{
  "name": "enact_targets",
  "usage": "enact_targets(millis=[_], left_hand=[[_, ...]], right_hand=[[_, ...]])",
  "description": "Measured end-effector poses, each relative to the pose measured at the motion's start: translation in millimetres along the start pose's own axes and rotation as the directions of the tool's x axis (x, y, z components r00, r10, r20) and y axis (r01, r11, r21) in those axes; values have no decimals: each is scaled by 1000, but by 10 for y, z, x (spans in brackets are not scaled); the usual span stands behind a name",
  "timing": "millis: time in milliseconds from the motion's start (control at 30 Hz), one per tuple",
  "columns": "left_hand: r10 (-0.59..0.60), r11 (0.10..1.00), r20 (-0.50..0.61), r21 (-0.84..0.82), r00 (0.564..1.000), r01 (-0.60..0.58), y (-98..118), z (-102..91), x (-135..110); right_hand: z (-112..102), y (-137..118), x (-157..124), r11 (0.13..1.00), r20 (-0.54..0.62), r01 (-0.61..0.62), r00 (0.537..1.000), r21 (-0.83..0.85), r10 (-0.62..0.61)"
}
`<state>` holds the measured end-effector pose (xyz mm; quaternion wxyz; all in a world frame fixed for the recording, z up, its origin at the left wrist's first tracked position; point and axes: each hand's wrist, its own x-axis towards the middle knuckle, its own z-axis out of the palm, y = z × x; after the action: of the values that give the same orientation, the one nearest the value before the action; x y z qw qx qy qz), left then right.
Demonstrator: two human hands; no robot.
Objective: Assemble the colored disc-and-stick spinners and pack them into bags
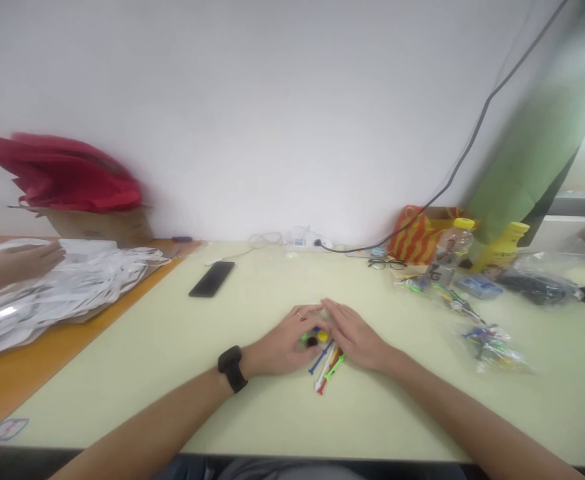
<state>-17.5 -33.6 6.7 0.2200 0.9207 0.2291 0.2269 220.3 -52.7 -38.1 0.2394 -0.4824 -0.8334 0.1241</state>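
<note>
Head view showed the left hand (290, 341) and the right hand (356, 335) arched into a loose ring on the pale counter (252, 420), their fingertips together or nearly so at the far side. The undersides of the fingers were hidden, so I could not tell whether either hand gripped anything. Inside the ring, beside the left thumb, lay a yellow piece (322, 336) and a black piece (312, 341), with bits of green and blue partly covered.

On the near side, a small fan of thin sticks poked out between the palms: a blue stick (318, 360), a white stick (319, 382), a green stick (333, 369) and a red one beneath. They looked like moulded plastic — very light, fairly stiff, and likely smooth enough to slide over one another and roll askew under a careless push. Their slimness suggested some give, perhaps a snap, if bent hard. The likeliest hold was a thumb-and-finger pinch at mid-shaft, where they were narrow and clear of the shaped ends; the yellow and black pieces seemed better taken by their edges — small, and probably easy to flick away.
</note>
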Motion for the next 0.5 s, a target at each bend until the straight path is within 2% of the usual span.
enact_targets(millis=[133,233,333,500], left_hand=[[-61,998,-54,-23,997,60,-132,44,5],[-66,998,-74,-26,995,64,-205,51,-11],[-67,997,-83,-34,994,64,-298,42,-19],[-60,998,-109,-12,992,59,-457,42,-34]], right_hand=[[-153,-8,21,997,70,21,997,69,-26],[-248,-5,-14,988,128,64,988,140,-82],[-291,15,-44,985,162,92,980,143,-115],[-355,64,-55,991,215,34,975,127,-61]])
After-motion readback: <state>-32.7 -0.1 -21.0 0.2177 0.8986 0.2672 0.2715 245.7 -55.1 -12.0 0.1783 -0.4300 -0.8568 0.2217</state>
